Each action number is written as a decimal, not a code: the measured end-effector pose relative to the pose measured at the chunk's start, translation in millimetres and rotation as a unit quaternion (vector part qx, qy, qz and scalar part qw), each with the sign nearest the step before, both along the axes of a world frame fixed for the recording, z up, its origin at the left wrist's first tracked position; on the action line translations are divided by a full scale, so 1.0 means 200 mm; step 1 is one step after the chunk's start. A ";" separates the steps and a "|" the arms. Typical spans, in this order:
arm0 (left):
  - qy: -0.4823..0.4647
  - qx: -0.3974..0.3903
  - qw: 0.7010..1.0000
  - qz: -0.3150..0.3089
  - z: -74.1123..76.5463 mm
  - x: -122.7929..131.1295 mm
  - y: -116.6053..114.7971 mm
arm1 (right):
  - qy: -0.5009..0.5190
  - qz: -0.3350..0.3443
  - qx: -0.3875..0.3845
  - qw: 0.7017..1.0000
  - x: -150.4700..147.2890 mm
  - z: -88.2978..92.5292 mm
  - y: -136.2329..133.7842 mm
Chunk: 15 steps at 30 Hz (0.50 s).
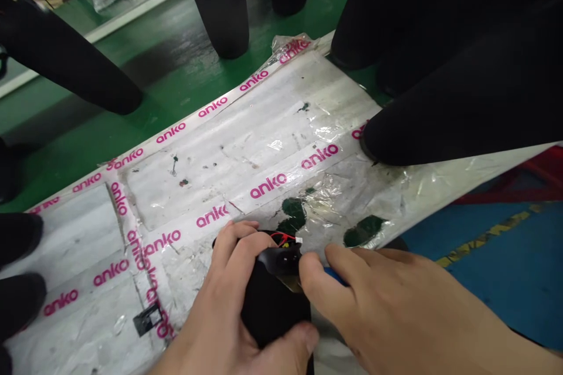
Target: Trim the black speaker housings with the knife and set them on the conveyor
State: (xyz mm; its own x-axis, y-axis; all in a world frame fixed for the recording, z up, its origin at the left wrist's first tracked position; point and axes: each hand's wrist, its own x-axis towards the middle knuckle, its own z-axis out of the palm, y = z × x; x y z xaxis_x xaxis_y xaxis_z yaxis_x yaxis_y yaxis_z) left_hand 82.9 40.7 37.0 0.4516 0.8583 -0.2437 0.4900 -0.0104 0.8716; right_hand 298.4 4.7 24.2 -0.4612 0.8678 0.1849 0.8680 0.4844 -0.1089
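Note:
My left hand (229, 299) is wrapped around a black tube-like housing (277, 307), its thumb along the near side. At the housing's top end, a glossy dark curved part (281, 260) sits at the opening, with thin red and yellow wires (284, 238) and a small white connector (299, 240) showing. My right hand (391, 304) is closed at the right of that end, thumb and index finger pinching beside the dark part. A bit of something blue (336, 275) shows between those fingers; most of it is hidden, so its kind is unclear.
Several black tapered housings (220, 5) stand around a worn white sheet (246, 146) taped with "anko" tape (268, 185). A small black plastic piece (148, 319) lies at lower left. Green floor (167, 70) lies beyond; a blue surface (505, 269) is at right.

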 end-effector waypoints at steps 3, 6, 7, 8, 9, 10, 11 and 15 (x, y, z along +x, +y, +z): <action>-0.021 0.018 0.999 -0.028 -0.02 0.00 0.02 | 0.016 0.007 -0.020 1.000 0.03 0.00 0.01; -0.024 0.029 0.999 -0.035 -0.04 0.01 0.02 | 0.028 0.019 -0.059 0.998 0.06 0.03 0.02; -0.023 0.031 0.999 -0.032 -0.03 0.01 0.01 | 0.033 0.026 -0.076 0.996 0.06 0.04 0.03; -0.023 0.034 0.999 -0.027 -0.02 0.02 0.01 | 0.039 0.035 -0.089 0.995 0.06 0.05 0.04; -0.020 0.035 0.999 -0.024 -0.01 0.02 0.01 | 0.039 0.045 -0.103 0.993 0.06 0.07 0.06; -0.013 0.034 0.999 -0.025 0.00 0.03 0.01 | 0.034 0.055 -0.117 0.991 0.06 0.08 0.08; -0.001 0.030 0.999 -0.029 0.01 0.03 0.01 | 0.028 0.061 -0.123 0.990 0.05 0.09 0.10; 0.028 0.035 0.998 -0.051 0.02 0.03 0.01 | 0.005 0.055 -0.132 0.990 0.07 0.15 0.14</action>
State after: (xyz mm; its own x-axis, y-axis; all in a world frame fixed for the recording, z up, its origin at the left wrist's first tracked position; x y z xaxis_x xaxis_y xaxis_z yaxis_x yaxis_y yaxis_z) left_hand 88.6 43.5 42.0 0.5246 0.8246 -0.2118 0.5310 -0.1224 0.8385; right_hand 311.6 31.8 54.2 -0.5549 0.8310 -0.0379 0.8100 0.5294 -0.2523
